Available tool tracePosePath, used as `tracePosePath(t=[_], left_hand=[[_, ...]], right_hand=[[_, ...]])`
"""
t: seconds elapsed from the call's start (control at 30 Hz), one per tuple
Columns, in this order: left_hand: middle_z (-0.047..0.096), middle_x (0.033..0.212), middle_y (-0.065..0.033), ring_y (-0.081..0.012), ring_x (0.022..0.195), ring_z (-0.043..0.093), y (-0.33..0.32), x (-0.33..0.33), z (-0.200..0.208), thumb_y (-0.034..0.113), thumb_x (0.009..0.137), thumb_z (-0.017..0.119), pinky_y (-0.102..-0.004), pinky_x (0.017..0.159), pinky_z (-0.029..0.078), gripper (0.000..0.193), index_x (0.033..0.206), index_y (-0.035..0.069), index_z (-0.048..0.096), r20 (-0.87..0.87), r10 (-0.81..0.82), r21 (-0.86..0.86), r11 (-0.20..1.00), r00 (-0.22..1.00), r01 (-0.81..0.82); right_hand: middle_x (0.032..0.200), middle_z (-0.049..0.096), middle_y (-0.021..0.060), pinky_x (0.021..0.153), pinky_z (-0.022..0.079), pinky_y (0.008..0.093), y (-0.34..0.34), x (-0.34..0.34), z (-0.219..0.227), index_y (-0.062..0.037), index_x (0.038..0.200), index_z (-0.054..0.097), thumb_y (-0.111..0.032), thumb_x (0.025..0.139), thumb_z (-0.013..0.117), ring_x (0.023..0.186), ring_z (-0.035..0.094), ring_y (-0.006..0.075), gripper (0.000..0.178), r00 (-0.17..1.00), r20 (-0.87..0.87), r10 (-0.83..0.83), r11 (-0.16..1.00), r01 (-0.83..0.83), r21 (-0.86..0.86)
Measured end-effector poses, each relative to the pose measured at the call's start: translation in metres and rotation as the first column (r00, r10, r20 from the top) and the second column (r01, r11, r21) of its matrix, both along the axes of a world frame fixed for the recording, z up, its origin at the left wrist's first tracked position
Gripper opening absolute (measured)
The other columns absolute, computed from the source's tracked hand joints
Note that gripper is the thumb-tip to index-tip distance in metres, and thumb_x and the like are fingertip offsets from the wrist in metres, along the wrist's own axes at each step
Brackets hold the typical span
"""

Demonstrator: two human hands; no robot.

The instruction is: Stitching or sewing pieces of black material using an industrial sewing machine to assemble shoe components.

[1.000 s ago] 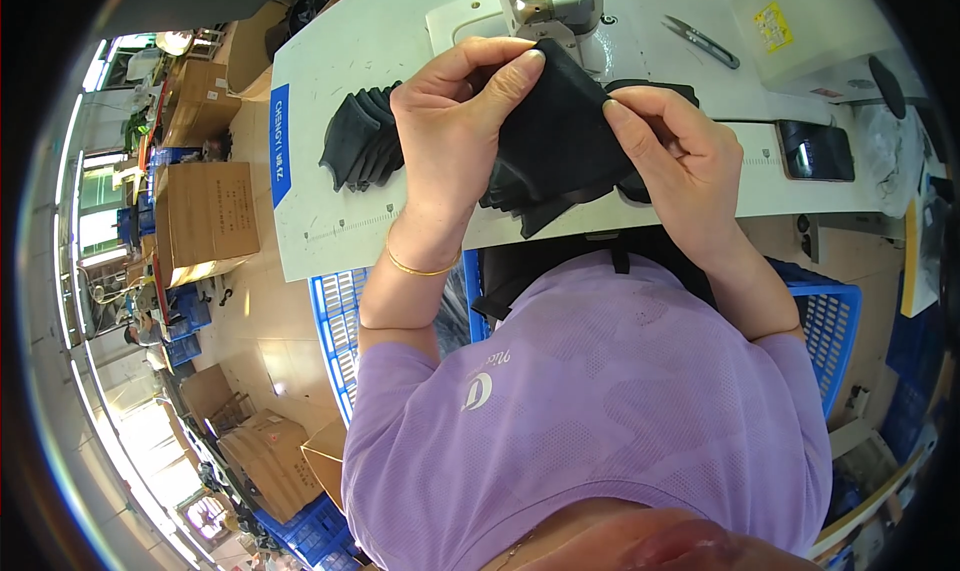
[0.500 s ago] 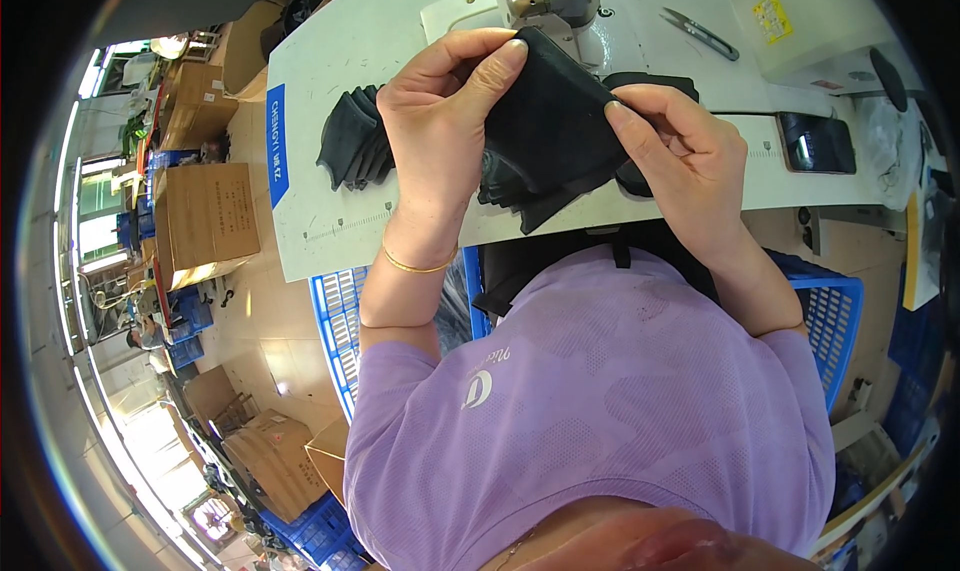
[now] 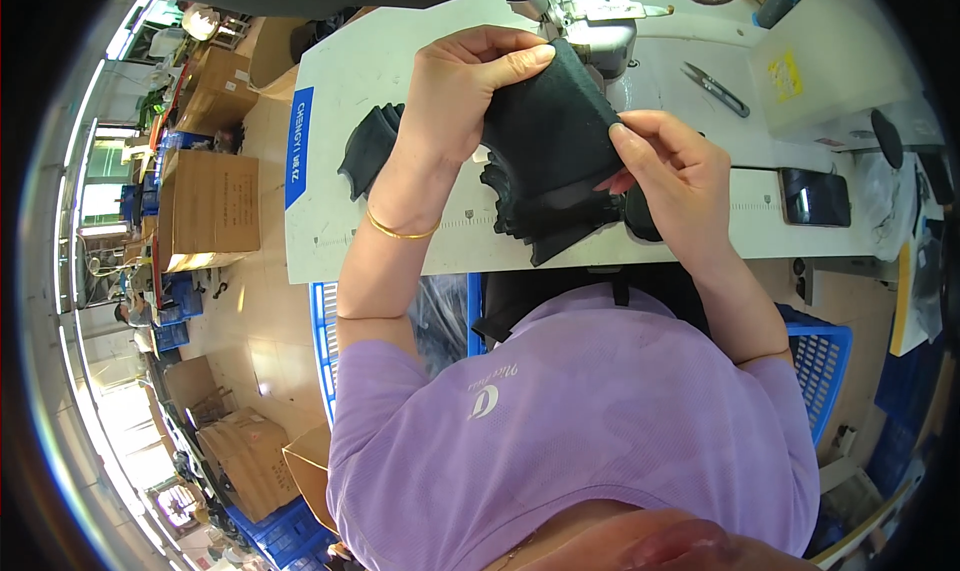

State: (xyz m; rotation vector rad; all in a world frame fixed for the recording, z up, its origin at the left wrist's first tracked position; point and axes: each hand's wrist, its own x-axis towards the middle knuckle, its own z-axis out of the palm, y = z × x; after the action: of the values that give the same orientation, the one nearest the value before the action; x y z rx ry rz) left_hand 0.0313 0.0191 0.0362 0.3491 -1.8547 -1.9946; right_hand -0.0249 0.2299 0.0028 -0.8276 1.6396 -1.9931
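Note:
A piece of black fabric (image 3: 552, 121) is stretched between my two hands, close in front of the sewing machine (image 3: 590, 36). My left hand (image 3: 470, 86) pinches its upper left corner between thumb and fingers. At its right edge, my right hand (image 3: 680, 176) grips it the same way. Beneath the held piece lies a stack of black fabric pieces (image 3: 545, 221), partly covered by it. Another fanned pile of black pieces (image 3: 370, 151) sits left of my left wrist. Some more black fabric (image 3: 643, 219) shows beside my right hand.
Thread snips (image 3: 717, 91) and a dark phone (image 3: 815, 197) lie on the right of the white table (image 3: 330, 241). A translucent plastic bin (image 3: 830, 61) stands behind them. Blue crates (image 3: 822, 371) flank my body below the table. Cardboard boxes (image 3: 210, 203) stand at the left.
My view has shifted, showing more of the sewing machine. Both hands keep their pinch on the fabric, which has moved slightly toward the machine and tilted.

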Motion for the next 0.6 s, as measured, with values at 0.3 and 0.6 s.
tracePosePath(t=[0.3,0.6], left_hand=[[0.072,0.089,-0.0113,-0.0156,0.08,0.068,-0.018,-0.022,0.01,-0.001,0.081,0.075,-0.026,0.075,0.055,0.015,0.096,-0.005,0.072,0.098,-0.076,0.059,0.996,0.992,0.071],[0.072,0.084,-0.0091,-0.0147,0.075,0.068,-0.026,-0.029,0.014,0.0,0.078,0.078,-0.0251,0.073,0.055,0.01,0.087,-0.001,0.073,0.134,-0.131,0.063,0.99,0.982,0.123]], right_hand=[[0.083,0.07,0.0068,0.062,0.053,0.0218,-0.014,-0.01,0.002,0.0044,0.105,0.066,-0.016,0.097,0.061,0.07,0.07,0.0129,0.022,0.996,0.085,0.018,0.998,-0.013,-0.053],[0.083,0.071,0.007,0.061,0.053,0.0217,-0.018,-0.009,-0.004,0.0035,0.102,0.066,-0.016,0.098,0.06,0.069,0.07,0.0137,0.021,0.993,0.111,0.05,0.996,-0.041,-0.082]])
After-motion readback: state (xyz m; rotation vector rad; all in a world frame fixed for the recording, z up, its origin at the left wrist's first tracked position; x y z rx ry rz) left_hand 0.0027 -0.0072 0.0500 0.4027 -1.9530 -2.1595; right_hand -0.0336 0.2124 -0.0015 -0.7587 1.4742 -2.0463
